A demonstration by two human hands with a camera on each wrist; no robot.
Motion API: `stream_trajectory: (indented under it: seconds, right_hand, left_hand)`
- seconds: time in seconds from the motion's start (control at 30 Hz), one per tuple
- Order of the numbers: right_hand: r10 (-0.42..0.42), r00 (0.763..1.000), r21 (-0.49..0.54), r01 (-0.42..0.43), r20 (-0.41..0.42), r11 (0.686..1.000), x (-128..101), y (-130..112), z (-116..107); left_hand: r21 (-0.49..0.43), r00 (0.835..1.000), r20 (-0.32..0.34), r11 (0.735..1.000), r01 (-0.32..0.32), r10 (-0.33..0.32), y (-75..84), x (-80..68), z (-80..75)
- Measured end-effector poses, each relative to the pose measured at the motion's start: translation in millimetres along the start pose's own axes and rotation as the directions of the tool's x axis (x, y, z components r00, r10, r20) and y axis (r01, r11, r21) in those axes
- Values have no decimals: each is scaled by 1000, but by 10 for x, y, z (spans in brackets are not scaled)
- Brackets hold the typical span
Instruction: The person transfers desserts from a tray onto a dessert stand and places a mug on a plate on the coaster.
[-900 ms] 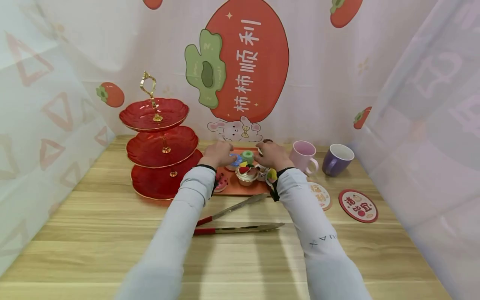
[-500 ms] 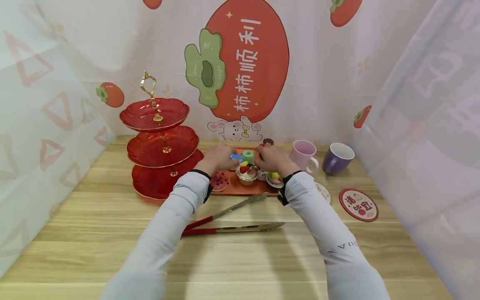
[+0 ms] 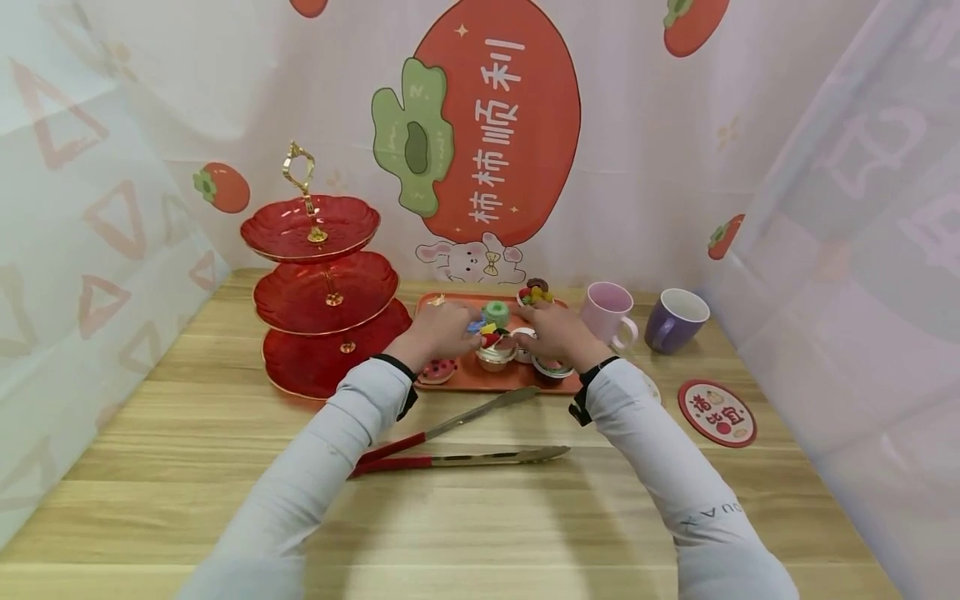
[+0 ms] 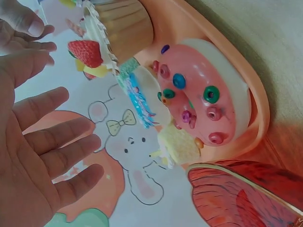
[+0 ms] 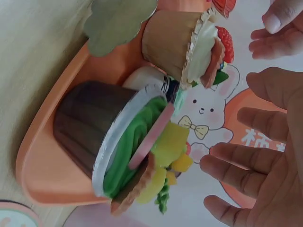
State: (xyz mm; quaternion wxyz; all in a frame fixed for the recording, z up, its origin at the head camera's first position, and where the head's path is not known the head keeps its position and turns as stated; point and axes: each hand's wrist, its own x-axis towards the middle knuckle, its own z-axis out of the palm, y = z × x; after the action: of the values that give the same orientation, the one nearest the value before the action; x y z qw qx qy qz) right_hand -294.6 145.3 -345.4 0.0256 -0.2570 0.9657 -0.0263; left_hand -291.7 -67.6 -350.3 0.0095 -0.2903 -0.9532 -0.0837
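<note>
My left hand [image 3: 446, 329] hovers over the left part of an orange tray [image 3: 480, 387], fingers spread and holding nothing. Over the tray's right part is my right hand [image 3: 557, 333], likewise without anything in its grasp. Between them stand a cupcake with a strawberry [image 3: 495, 357] and a green ring-shaped cake [image 3: 496, 313]. A pink-iced cake with coloured beads [image 4: 203, 90] lies at the tray's left end. At the right end is a dark-cased cupcake with green cream [image 5: 94, 125]. Behind my right hand, a fruit-topped cupcake [image 3: 535, 292] is partly visible. My hands hide other sweets.
A red three-tier stand [image 3: 324, 308] stands to the left. Red-handled tongs [image 3: 468, 415] lie spread before the tray. A pink mug [image 3: 604, 310], a purple mug [image 3: 675, 323] and a round coaster [image 3: 717, 413] are at the right.
Both hands have drawn slightly back toward me, and the forearms have spread apart. More of the tray's back corners now shows. The sweets look unmoved.
</note>
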Motion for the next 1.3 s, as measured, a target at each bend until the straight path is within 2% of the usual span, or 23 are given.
stream_trajectory:
  seconds: [0.13,0.4,0.6,0.83,1.1,1.3]
  right_hand:
    - [-15,1000,-28,15,-27,1000,-40,53,6]
    - [-18,998,-57,15,-60,998,-130,168,56]
    - [-24,993,-95,13,-118,995,-206,269,88]
    - [-68,978,-94,50,-197,994,-271,366,115]
    - [-51,981,-62,40,-190,997,-362,424,164]
    - [-13,982,-61,1,-190,998,-417,483,164]
  left_hand:
    - [32,1000,1,999,-20,20,34,-71,-13]
    - [94,993,-20,989,-117,120,106,-181,23]
    - [91,981,-12,977,-191,193,195,-300,53]
    - [87,973,2,969,-232,233,241,-393,79]
    - [38,958,48,958,-286,284,215,-563,140]
    - [-11,959,105,965,-263,263,193,-660,129]
